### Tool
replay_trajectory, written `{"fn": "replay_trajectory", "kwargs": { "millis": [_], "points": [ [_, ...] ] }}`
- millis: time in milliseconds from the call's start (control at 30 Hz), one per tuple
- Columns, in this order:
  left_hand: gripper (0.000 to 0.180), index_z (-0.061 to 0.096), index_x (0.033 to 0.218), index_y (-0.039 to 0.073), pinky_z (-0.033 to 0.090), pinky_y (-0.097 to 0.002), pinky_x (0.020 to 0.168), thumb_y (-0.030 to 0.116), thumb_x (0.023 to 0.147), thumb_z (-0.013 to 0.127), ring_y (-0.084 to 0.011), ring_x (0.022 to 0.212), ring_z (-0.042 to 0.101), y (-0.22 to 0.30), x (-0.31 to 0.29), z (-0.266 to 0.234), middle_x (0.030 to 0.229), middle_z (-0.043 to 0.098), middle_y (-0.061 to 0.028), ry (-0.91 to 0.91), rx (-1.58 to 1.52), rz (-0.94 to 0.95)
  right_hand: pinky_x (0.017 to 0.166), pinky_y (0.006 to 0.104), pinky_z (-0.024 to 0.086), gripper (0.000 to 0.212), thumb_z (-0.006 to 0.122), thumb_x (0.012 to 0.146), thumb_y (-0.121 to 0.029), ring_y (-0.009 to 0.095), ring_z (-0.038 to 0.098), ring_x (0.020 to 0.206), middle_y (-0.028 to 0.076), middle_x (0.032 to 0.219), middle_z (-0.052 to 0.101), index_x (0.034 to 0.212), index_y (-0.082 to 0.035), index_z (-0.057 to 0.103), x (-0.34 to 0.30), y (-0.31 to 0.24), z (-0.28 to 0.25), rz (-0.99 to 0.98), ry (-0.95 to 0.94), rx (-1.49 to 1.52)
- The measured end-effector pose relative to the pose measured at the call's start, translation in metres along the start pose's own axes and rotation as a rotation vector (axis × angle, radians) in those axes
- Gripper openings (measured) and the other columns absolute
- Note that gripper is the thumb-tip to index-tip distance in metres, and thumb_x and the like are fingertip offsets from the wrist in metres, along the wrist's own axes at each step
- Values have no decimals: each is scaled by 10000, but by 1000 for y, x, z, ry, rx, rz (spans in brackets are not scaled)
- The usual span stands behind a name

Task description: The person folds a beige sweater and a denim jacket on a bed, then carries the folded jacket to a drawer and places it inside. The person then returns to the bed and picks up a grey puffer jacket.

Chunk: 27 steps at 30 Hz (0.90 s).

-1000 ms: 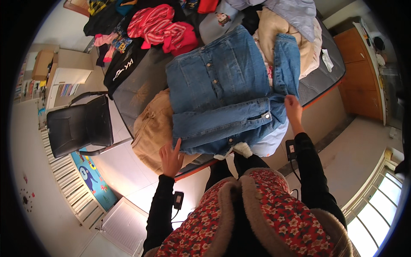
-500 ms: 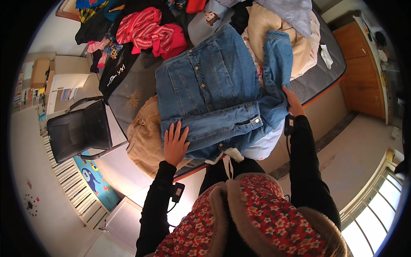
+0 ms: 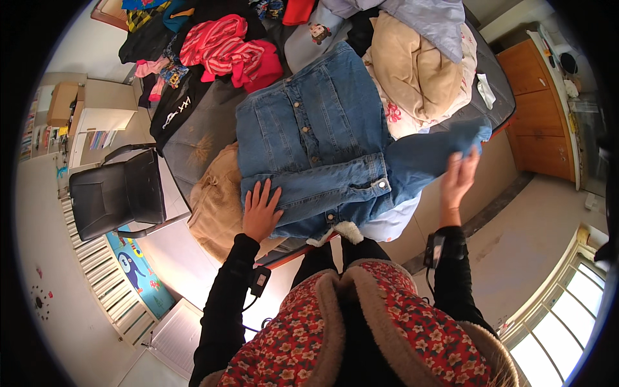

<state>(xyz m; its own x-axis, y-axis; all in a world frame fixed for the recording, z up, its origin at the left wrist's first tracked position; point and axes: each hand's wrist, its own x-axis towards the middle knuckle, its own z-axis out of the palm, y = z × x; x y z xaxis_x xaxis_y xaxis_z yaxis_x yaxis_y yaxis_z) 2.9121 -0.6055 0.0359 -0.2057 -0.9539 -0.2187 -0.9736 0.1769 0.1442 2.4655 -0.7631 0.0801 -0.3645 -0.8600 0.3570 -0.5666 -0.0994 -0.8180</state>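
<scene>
A blue denim jacket [image 3: 308, 132] with metal buttons and a fleecy white edge lies front up on the bed. One of its sleeves [image 3: 322, 191] is folded across the lower body. My left hand [image 3: 259, 211] rests flat on that sleeve's left end, fingers spread. The other sleeve [image 3: 438, 153] sticks out to the right, its far end raised and blurred. Against its near edge is my right hand [image 3: 456, 184], slightly smeared by motion, with its fingers stretched out and apart. A brown fleecy garment [image 3: 209, 200] shows from under the jacket's left side.
Red and pink striped clothes [image 3: 219, 48] and black trousers [image 3: 171, 116] lie at the far left of the grey mattress [image 3: 196, 148]. Beige clothing [image 3: 412, 64] is heaped at the far right. A black chair [image 3: 116, 193] stands left of the bed, a wooden cabinet [image 3: 538, 116] to the right.
The right-hand sleeve has swung from pointing away from me to stretching out rightward. My right hand moved right with it. My left hand has stayed on the folded sleeve.
</scene>
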Motion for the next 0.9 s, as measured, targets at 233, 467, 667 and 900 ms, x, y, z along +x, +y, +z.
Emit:
{"fn": "replay_trajectory", "kwargs": {
  "millis": [233,467,667,900],
  "points": [
    [617,442,1363,99,170,-521,1118,203,786,638,-353,1401,212,-17,-17,8,1471,343,-143,81,-153,-6,1048,432,335,219,634,772,-126,197,507,1164,-20,1220,576,986,-143,675,-96,-40,27,-982,-1122,-331],
    [603,420,1359,4,214,-475,1116,116,792,593,-328,1355,323,-21,-61,14,1398,409,-206,174,-362,-222,1003,427,383,205,619,812,-103,236,503,1178,63,1210,585,1010,-96,667,-93,21,18,-188,-968,-207],
    [587,318,1405,-26,395,-337,972,194,903,528,-251,1149,507,-17,-49,7,1290,498,-179,498,-1263,-651,939,427,421,705,715,781,-364,397,523,1116,229,1236,527,1318,-13,423,-87,56,52,91,-776,-315],
    [431,517,1062,-45,462,-343,773,233,788,701,-250,901,584,-34,-30,14,978,600,-152,207,-1202,-653,701,254,447,323,654,871,-293,105,571,739,26,771,642,990,6,653,-73,104,44,535,-764,-108]
  ]
}}
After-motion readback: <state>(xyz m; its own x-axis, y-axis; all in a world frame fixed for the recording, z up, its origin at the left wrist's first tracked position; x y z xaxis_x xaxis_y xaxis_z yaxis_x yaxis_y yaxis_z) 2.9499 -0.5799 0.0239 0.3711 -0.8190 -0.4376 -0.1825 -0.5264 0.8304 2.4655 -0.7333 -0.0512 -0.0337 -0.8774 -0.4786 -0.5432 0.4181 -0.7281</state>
